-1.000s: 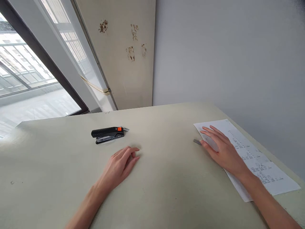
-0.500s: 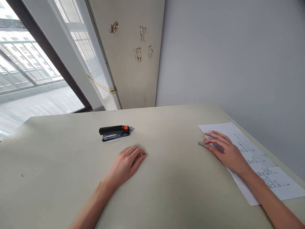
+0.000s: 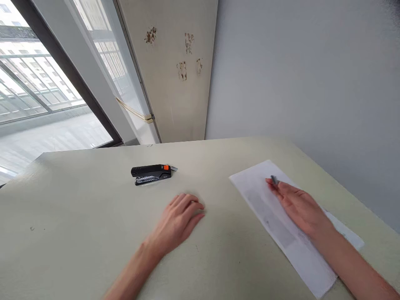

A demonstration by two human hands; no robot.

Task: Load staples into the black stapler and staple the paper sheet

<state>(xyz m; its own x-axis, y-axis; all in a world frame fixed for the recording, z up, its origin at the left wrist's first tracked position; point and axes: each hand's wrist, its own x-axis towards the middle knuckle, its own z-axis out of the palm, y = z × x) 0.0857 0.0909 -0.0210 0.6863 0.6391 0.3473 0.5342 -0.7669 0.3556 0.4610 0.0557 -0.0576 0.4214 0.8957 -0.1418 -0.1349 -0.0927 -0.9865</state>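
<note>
My right hand [image 3: 303, 206] pinches a small grey strip of staples [image 3: 274, 180] between thumb and fingertips, above the paper. Under that hand and forearm lie white paper sheets [image 3: 259, 193], the upper one blank-looking on top; whether the hand also grips the paper is not plain. My left hand [image 3: 180, 223] rests palm down on the table, fingers loosely bent and apart, holding nothing. Beyond it lies a black stapler [image 3: 151, 171] with an orange button, and a metal piece [image 3: 174, 168] juts from its right end.
The pale table [image 3: 93, 216] runs to a grey wall [image 3: 300, 75] on the right and a cream panel [image 3: 178, 104] at the back. A glass window [image 3: 40, 91] stands at the left.
My right hand has picked up the strip of staples from the table. The paper has shifted left, with a blank face now showing. My left hand has moved slightly right, its fingers opening.
</note>
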